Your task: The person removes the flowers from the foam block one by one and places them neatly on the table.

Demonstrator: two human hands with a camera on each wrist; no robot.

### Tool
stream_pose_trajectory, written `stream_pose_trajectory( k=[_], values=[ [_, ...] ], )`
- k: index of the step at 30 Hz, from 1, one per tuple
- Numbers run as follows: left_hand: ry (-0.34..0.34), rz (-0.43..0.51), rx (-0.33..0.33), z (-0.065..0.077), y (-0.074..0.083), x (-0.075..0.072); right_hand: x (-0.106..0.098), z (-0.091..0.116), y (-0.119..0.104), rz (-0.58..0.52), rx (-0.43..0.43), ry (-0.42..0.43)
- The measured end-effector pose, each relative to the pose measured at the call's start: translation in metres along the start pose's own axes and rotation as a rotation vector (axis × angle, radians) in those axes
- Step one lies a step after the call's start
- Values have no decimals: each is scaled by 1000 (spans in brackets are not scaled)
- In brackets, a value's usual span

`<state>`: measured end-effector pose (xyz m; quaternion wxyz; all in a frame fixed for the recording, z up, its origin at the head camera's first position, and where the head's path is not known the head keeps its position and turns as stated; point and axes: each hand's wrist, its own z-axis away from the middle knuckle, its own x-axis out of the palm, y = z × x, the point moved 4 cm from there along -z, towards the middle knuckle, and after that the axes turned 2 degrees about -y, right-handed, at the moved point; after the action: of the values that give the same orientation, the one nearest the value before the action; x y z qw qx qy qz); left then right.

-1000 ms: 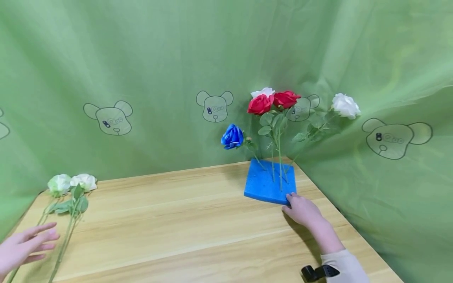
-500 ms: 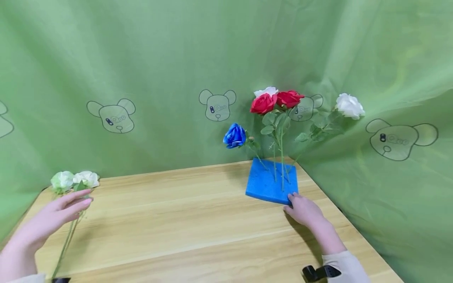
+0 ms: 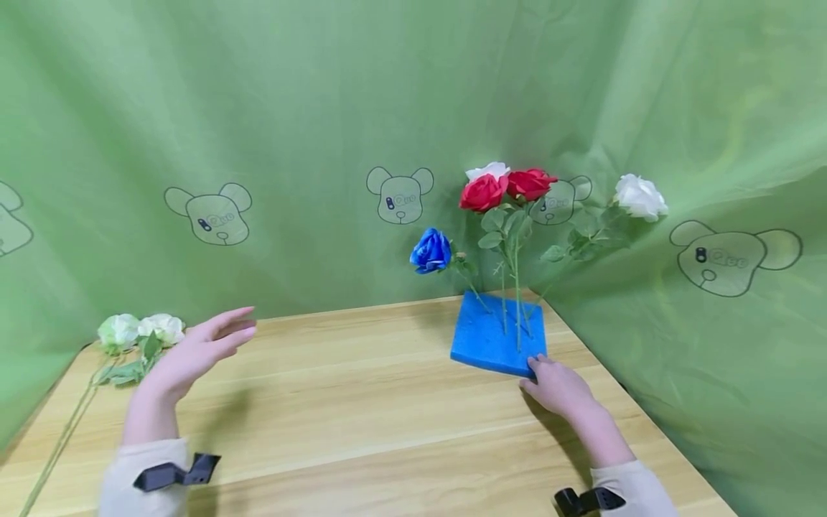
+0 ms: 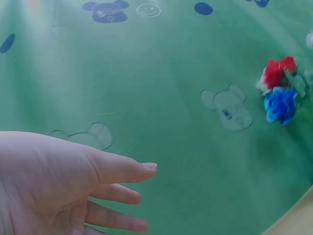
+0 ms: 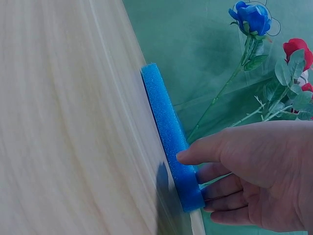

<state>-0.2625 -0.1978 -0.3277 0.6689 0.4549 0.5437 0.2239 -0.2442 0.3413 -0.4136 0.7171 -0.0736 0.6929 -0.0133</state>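
My left hand (image 3: 190,355) is raised above the left part of the table, fingers extended and nothing in them; the left wrist view shows its palm and spread fingers. At the back right, my right hand (image 3: 558,388) grips the near right corner of a blue foam block (image 3: 481,346), its thumb (image 5: 200,151) on the front face. Standing in the foam are a leaning blue rose (image 3: 431,251), two red roses (image 3: 483,192), a white rose (image 3: 489,170) partly hidden behind them, and another white rose (image 3: 639,197) tilted right.
Pale green-white roses (image 3: 118,332) and a white rose (image 3: 163,329) with long stems lie on the wooden table (image 3: 336,416) at the left, partly covered by my left hand and arm. Green curtain (image 3: 297,108) with printed bear heads hangs behind and at the sides.
My left hand has moved from the lower left, past the lying stems, up and to the right. My right hand stays on the foam block; the view has shifted slightly.
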Motion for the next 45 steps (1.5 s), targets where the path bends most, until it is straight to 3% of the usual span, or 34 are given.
stream_pose_trajectory(
  k=[7, 17, 27, 37, 45],
  values=[
    [-24, 124, 14, -33, 14, 30, 1, 3, 1, -2, 8, -3],
    [-69, 301, 59, -64, 37, 72, 2, 4, 2, 5, 2, 1],
    [-45, 484, 70, -86, 57, 115, 0, 3, -1, -8, 0, -2],
    [-40, 588, 71, -107, 72, 160, -1, 2, 0, 29, -75, 46],
    [-17, 736, 87, -139, 72, 202, -2, 0, 1, 32, -85, 40]
  ],
)
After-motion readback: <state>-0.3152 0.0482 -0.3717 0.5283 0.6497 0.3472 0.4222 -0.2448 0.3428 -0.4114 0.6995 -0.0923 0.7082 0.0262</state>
